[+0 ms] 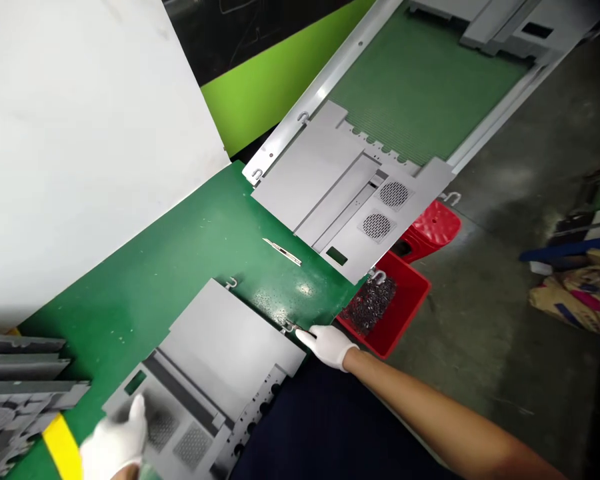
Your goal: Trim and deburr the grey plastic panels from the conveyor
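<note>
In front of me lies a grey moulded plastic panel [225, 347] with two round-patterned vent grilles, a rectangular cutout and small hooks on its far edge. My left hand [115, 437], in a white glove, grips the panel's near left edge, its thumb on top. My right hand [327, 345], also gloved, is closed at the panel's far right corner, beside a hook [287, 327]. A thin dark thing pokes out from its fingertips, too small to name. A slim pale cutting knife [283, 251] rests on the green table [180, 247] beyond the panel.
A second grey panel [325, 180] lies at the lower end of a green conveyor belt [420, 87], with another part farther up. Below the table's right edge, a red bin [405, 300] holds dark scraps. Several grey parts [25, 393] are stacked at left.
</note>
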Available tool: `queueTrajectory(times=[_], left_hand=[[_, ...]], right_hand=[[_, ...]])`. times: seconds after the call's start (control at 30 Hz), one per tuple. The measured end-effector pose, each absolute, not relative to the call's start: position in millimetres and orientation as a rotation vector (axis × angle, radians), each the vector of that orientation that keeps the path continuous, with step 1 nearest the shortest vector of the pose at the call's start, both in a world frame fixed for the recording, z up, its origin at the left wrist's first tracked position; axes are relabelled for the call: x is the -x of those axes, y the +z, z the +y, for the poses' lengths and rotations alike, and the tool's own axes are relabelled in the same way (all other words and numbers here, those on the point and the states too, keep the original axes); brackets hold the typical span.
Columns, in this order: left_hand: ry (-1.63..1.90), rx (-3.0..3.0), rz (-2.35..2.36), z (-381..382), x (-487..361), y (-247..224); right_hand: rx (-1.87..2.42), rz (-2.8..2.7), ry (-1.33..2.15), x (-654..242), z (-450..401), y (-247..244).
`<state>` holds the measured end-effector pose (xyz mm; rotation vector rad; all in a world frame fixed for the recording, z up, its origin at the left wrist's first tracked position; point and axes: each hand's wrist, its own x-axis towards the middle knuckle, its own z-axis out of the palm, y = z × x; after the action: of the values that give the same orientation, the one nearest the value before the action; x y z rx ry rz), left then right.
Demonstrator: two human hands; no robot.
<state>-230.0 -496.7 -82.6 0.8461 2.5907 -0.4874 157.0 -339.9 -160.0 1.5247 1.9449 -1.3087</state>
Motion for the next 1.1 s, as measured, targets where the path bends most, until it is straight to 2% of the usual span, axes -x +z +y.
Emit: queueTrajectory(times=[0.07, 0.13, 0.2, 0.23, 0.37, 0.5, 0.93, 1.1], left_hand=[[-0.238, -0.927, 2.691, -458, 206, -88], [0.053, -1.340, 2.338, -409, 167, -95], [0.092, -1.675, 1.845, -360, 123, -109], [0.035, -1.737, 1.677, -339, 103, -118], [-0.596, -1.712, 1.271, -294, 57, -157], [-0.694, -1.630, 1.238, -287, 55, -174], [-0.605, -1.605, 1.373, -292, 49, -168], [-0.563, -1.574, 1.365, -292, 51, -164]], right_hand=[[-1.489, 1.990, -1.243, -160, -343, -158], [-1.453, 2.034, -1.211, -164, -348, -157], [-1.423, 2.041, -1.197, -166, -352, -157], [-1.413, 2.028, -1.195, -166, -354, -158], [-1.395, 1.980, -1.232, -157, -355, -167], [-1.400, 1.986, -1.280, -149, -352, -175], [-1.367, 1.947, -1.357, -151, -348, -179], [-1.333, 1.981, -1.287, -144, -350, -184]])
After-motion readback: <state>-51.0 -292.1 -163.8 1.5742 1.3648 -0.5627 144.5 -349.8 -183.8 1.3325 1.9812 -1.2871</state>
